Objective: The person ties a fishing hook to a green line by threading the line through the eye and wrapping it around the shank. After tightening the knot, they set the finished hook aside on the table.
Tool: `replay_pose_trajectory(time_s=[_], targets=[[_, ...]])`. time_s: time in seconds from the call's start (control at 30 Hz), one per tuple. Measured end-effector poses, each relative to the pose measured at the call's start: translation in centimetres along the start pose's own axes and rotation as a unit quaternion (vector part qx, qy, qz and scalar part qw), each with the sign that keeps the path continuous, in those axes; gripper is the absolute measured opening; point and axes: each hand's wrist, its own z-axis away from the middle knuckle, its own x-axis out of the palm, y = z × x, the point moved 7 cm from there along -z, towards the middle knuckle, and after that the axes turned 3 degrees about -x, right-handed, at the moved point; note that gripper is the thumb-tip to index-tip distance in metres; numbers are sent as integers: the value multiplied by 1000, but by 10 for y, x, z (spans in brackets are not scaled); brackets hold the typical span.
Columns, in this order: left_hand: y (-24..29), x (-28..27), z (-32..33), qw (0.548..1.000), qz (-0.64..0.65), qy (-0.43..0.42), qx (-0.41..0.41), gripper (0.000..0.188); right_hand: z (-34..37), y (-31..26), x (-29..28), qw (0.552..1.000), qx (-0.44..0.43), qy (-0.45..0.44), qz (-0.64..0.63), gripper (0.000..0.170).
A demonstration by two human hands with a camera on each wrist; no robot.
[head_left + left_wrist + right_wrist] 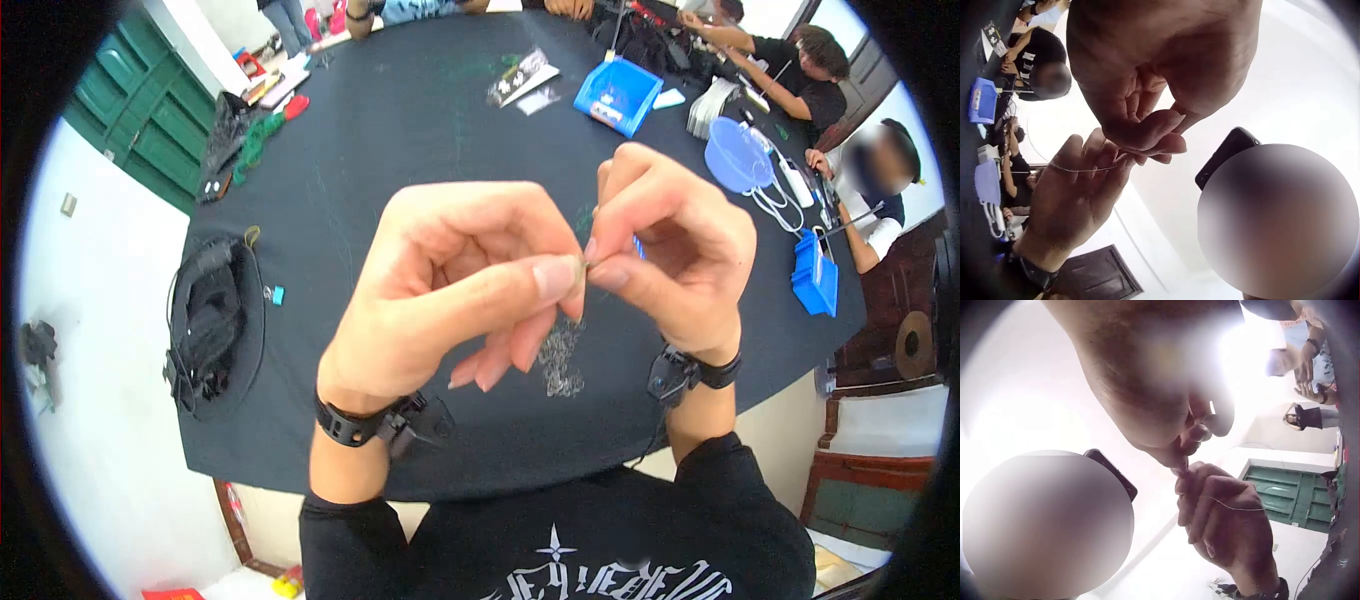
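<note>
Item in hand: a thin strand (1085, 170), held above the table between both hands' fingertips. A pale, curved length of it runs out past the fingers in the wrist views; the part inside the grip is mostly hidden, and its material cannot be determined.

Left hand (425, 300): thumb and forefinger pressed closed on the strand, the other fingers loosely bent. Right hand (695, 245): likewise pinching at thumb and forefinger, tips meeting the left hand's. Which hand bears the firmer hold cannot be told.

Below and just nearer than the hands, a loose heap of fine metallic pieces (562, 365) lies on the black tablecloth (280, 420); individual shapes too small to read.

Left side: a black bundle with cable (212, 310), a small teal object (277, 295) just right of it. Far left: a red and green item (265, 135).

Far side, right of centre: flat packets (525, 78), then a blue open bin (620, 95). Right side: a translucent blue basket (738, 155) and, nearer, a smaller blue bin (815, 275). Persons are at the far and right edges.
</note>
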Motion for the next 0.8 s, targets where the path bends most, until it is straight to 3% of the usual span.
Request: replay_pose_trajectory(time_s=[0.3,0.8], targets=[[6,-6,-14,997,36,27,58,14,-12,-8,-2,997,-40,44,42,24],[-4,-3,-17,998,-15,52,29,14,-7,-20,-17,983,-76,53,158,27]])
